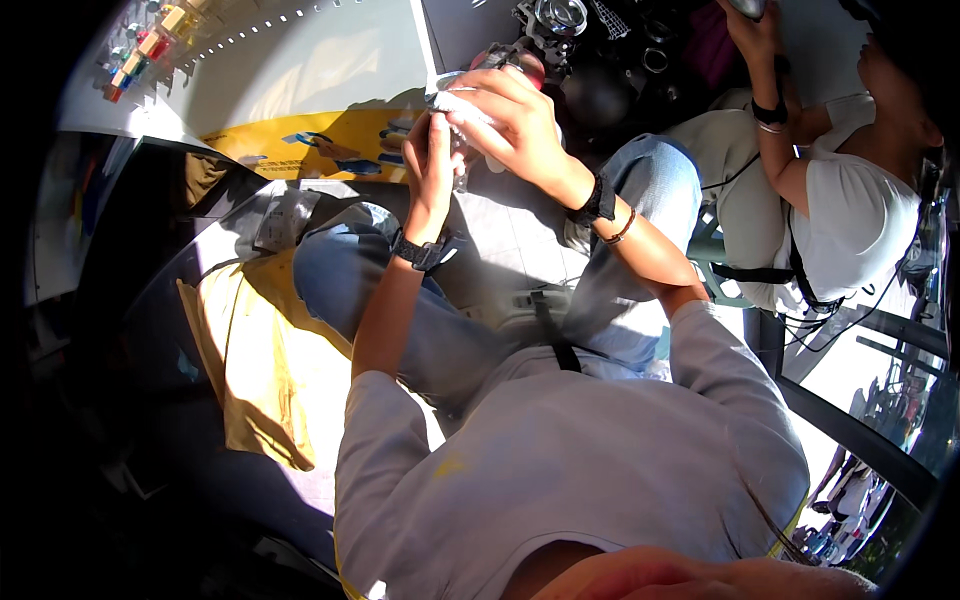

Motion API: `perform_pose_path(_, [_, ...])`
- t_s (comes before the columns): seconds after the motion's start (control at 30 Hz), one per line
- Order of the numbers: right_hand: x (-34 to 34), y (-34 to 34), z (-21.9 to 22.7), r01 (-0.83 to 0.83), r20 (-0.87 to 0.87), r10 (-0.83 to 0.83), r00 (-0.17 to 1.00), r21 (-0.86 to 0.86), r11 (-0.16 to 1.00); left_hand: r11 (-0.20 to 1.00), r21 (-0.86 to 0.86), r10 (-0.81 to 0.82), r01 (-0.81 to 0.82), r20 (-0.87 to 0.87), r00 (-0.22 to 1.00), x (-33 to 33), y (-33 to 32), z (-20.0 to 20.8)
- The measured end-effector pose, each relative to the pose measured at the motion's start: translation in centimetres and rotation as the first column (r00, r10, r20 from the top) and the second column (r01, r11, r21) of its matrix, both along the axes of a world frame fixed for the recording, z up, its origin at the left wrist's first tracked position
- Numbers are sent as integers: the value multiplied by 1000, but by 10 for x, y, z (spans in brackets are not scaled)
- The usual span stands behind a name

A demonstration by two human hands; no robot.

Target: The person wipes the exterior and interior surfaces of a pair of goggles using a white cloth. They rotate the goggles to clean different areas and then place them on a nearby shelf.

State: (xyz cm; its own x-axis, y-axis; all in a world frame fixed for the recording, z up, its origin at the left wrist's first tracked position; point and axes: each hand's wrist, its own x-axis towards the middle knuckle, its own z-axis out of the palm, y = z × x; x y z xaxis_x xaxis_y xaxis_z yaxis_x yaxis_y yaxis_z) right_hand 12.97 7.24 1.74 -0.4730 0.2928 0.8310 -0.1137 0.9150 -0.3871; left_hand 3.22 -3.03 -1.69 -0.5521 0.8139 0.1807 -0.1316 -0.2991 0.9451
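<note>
Both hands are raised together in front of my knees, beside the edge of the pale table. My right hand (515,128) is closed, its bent fingers pressing a crumpled white cloth (468,106) against something mostly hidden. My left hand (430,168) closes on the same bundle from the left, fingers pointing up. Below the fingers a small shiny piece (461,182) shows, too small to name. Sunlight washes out part of the grip. Black bands circle both wrists.
A pale table (300,70) with a yellow printed strip (330,145) stands ahead; colourful small blocks (140,60) lie far left. Dark and shiny items (600,70) pile up ahead right. A tan cloth (255,360) lies left. Another person (850,200) sits right, hands raised.
</note>
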Motion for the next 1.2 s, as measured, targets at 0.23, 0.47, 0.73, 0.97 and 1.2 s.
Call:
perform_pose_path(0.23, [12, 43, -21, 117, 32, -113, 993, -347, 930, 993, 89, 95, -76, -231, 968, -4, -13, 8])
perform_pose_path(0.47, [25, 51, -12, -43, -203, -122, 972, -659, 751, 987, -25, -141, 160, 355, 924, -19, -3, 17])
perform_pose_path(0.73, [-3, 42, 2, 110, -291, -125, 949, -68, 992, 924, -175, -208, 339, 516, 831, -15, 2, 4])
perform_pose_path(0.97, [9, 39, -31, -296, 436, 470, 767, -411, 863, 907, -292, -155, 303, 439, 885, -19, -6, 1])
perform_pose_path(1.2, [14, 28, -37, -42, 510, 174, 842, -261, 964, 959, -220, -96, 178, 338, 936, -24, -17, 10])
